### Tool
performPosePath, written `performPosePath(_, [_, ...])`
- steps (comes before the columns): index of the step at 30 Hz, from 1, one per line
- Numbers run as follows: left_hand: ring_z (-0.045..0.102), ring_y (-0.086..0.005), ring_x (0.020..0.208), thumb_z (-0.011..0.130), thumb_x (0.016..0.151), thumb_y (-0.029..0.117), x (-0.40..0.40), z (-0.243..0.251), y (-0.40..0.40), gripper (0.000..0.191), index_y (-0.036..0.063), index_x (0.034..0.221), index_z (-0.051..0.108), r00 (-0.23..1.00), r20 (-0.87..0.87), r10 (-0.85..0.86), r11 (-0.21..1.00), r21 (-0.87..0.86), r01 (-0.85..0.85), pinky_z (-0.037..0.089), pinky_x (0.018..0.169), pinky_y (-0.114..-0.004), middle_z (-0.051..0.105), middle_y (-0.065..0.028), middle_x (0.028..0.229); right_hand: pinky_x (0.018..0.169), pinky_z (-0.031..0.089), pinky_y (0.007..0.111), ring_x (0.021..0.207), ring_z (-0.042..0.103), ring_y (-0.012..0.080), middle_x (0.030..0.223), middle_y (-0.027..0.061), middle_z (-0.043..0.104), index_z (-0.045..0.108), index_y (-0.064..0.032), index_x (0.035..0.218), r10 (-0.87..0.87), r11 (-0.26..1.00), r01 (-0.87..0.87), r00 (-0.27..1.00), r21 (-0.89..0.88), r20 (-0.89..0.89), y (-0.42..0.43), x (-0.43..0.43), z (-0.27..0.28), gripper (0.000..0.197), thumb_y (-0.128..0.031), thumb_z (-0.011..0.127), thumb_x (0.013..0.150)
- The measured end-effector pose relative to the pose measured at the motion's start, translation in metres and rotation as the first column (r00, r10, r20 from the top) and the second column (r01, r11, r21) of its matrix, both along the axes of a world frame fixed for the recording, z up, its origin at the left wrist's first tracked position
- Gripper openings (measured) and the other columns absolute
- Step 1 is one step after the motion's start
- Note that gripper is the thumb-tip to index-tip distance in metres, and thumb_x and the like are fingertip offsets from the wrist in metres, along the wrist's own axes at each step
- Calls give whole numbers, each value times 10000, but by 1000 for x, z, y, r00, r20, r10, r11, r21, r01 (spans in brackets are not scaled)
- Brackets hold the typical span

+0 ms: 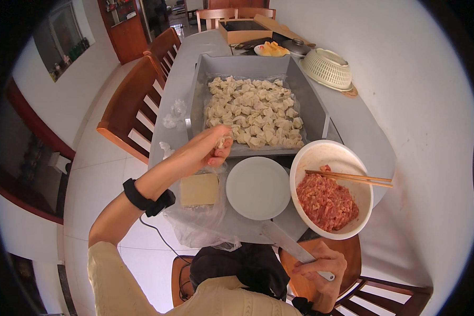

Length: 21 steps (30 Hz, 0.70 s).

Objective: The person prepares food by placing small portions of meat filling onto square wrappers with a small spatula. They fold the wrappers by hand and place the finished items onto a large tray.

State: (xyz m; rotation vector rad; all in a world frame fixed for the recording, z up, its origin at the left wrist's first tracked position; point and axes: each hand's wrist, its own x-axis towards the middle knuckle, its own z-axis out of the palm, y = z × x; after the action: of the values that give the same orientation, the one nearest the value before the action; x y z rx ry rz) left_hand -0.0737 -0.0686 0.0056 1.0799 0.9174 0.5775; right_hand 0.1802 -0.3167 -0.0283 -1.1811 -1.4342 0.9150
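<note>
My left hand [217,148] is over the near left corner of a grey tray [314,98], its fingers closed around a folded wonton [222,141]. Many wrapped wontons [256,108] lie in the tray on clear plastic film. My right hand [320,266] grips the handle end of a flat metal spatula or knife [286,241], its blade angled toward a white plate [258,188]. Left of that plate sits a stack of square wrappers [199,189] on a plastic bag [199,227]. At the right, a white bowl [363,221] contains raw minced meat [326,201].
Wooden chopsticks [349,177] lie across the bowl's right rim. Farther back are a cream plastic colander [327,71], a dark lid [296,46], a plate of yellow food [272,49] and a cardboard box [243,33]. Wooden chairs [132,106] line the table's left side; a wall [363,51] borders the right.
</note>
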Motion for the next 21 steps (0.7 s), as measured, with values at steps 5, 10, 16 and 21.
performPosePath(5, [209, -68, 553, 401, 992, 351, -2, -25, 21, 337, 140, 736, 338, 998, -24, -60, 977, 205, 63, 171, 492, -253, 261, 58, 657, 622, 349, 292, 684, 498, 135, 763, 35, 719, 808, -127, 830, -36, 999, 36, 999, -30, 7, -4, 1, -11, 274, -89, 810, 558])
performPosePath(10, [343, -89, 557, 435, 995, 388, 12, -38, 44, 365, 76, 809, 466, 947, -294, 128, 861, 507, 41, 296, 504, -245, 424, 19, 713, 611, 336, 282, 671, 475, 130, 798, 38, 738, 808, -123, 836, -56, 998, 56, 998, -41, 0, -5, 3, -11, 295, -79, 808, 544])
performPosePath(16, [546, -127, 616, 600, 926, 364, 9, -42, 46, 366, 9, 1014, 603, 815, -501, 292, 707, 687, 169, 444, 573, -269, 623, -63, 888, 597, 378, 270, 638, 534, 134, 730, 51, 710, 785, -57, 788, -80, 996, 81, 996, -30, 35, -5, 1, -8, 183, -175, 779, 649])
performPosePath(21, [630, -216, 696, 696, 838, 260, -13, -31, 32, 316, 7, 1018, 633, 823, -453, 342, 589, 786, 188, 504, 677, -346, 670, -124, 899, 593, 380, 271, 635, 533, 138, 732, 56, 710, 783, -54, 788, -59, 998, 61, 997, -23, 58, -5, 1, -10, 181, -201, 785, 682])
